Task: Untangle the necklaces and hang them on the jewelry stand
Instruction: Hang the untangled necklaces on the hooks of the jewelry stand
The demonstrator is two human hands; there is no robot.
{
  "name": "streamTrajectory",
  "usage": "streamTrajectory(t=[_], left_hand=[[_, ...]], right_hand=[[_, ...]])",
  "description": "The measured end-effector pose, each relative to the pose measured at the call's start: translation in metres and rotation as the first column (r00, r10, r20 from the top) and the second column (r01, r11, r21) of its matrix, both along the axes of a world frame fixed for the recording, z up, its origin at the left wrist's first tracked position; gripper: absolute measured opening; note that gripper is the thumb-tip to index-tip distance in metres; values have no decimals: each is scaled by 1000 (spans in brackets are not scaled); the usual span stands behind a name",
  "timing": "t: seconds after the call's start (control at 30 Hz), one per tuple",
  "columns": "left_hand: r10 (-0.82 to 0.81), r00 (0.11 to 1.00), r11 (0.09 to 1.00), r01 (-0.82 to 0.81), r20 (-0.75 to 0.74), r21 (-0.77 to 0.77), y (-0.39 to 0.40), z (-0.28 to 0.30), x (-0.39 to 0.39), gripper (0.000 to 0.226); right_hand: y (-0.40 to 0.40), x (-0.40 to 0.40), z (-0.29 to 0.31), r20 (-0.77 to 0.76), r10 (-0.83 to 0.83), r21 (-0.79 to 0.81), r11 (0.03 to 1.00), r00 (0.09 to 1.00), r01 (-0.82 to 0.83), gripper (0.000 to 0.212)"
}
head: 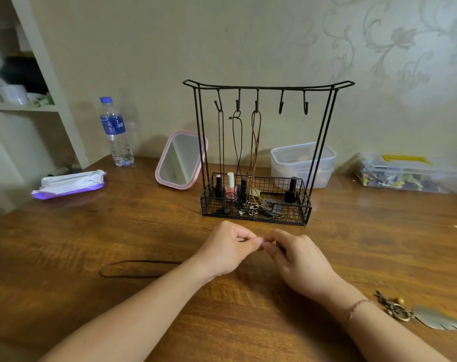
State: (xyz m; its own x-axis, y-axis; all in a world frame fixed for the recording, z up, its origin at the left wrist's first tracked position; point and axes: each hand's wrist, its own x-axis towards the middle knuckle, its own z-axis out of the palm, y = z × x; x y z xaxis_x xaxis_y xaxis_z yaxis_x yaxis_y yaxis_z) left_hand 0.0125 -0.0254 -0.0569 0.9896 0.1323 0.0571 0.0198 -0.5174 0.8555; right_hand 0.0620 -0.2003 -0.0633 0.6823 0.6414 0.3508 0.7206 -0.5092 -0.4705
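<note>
A black wire jewelry stand [269, 87] stands at the back of the wooden table, with three cord necklaces [255, 147] hanging from its left hooks; two right hooks are bare. In front of it my left hand [228, 250] and my right hand [298, 259] meet fingertip to fingertip, pinching something small that I cannot make out. A dark cord necklace [133, 269] lies looped on the table to the left and runs under my left forearm. A brass pendant with a metal feather [415, 313] lies at the right, beside my right wrist.
The stand's basket [307, 210] holds nail polish bottles and small trinkets. A pink mirror [180, 160], a water bottle [115, 131] and a wipes pack [70, 184] stand left; clear plastic boxes [300, 163] and a bead case [405, 173] at the right. Shelves [23, 108] rise at far left.
</note>
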Motion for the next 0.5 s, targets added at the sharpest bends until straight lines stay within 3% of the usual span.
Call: streamTrajectory(t=[0.2, 0.5], left_hand=[[-9, 999, 1000, 9, 31, 3, -2, 0, 2, 17], [-126, 992, 992, 126, 16, 17, 0, 6, -1, 29]], right_hand=[[-1, 0, 3, 17, -24, 29, 999, 1000, 23, 11], [-2, 6, 8, -79, -31, 148, 988, 996, 43, 13]])
